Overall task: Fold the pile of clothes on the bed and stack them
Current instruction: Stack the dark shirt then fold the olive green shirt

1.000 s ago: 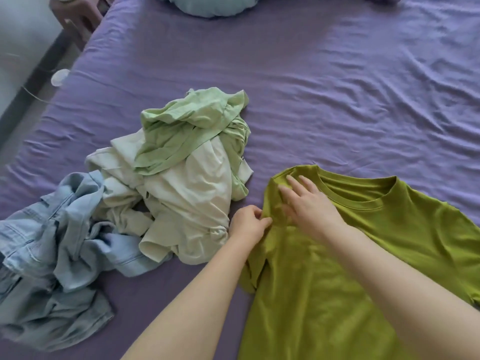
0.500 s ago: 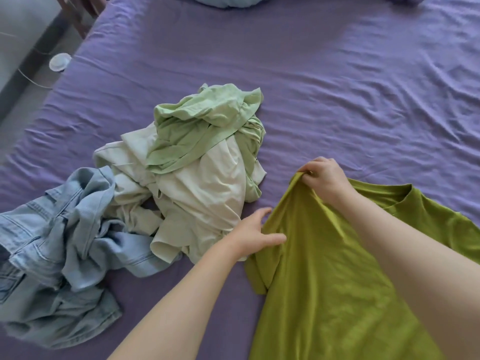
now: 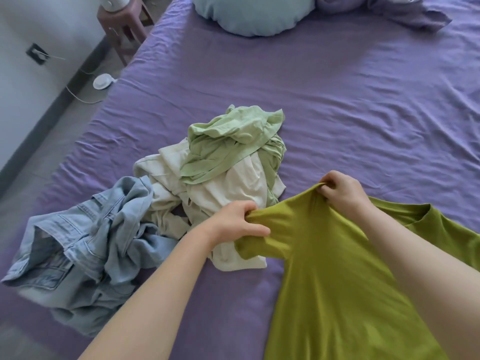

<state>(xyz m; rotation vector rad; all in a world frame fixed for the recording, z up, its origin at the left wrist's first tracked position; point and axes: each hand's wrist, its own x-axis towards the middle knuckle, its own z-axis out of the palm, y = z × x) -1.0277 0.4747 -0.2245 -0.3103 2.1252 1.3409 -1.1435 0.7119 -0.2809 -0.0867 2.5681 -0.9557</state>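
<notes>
One purple bed sheet (image 3: 337,105), blue pillow (image 3: 253,14), grey floor (image 3: 52,141), white wall (image 3: 31,27)

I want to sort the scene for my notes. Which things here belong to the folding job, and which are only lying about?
Belong to the job:
olive green T-shirt, gripped by left hand and right hand
light green garment
cream garment
denim garment
bed

Only lying about:
blue cushion
bunched purple bedding
stool
white round device on the floor
</notes>
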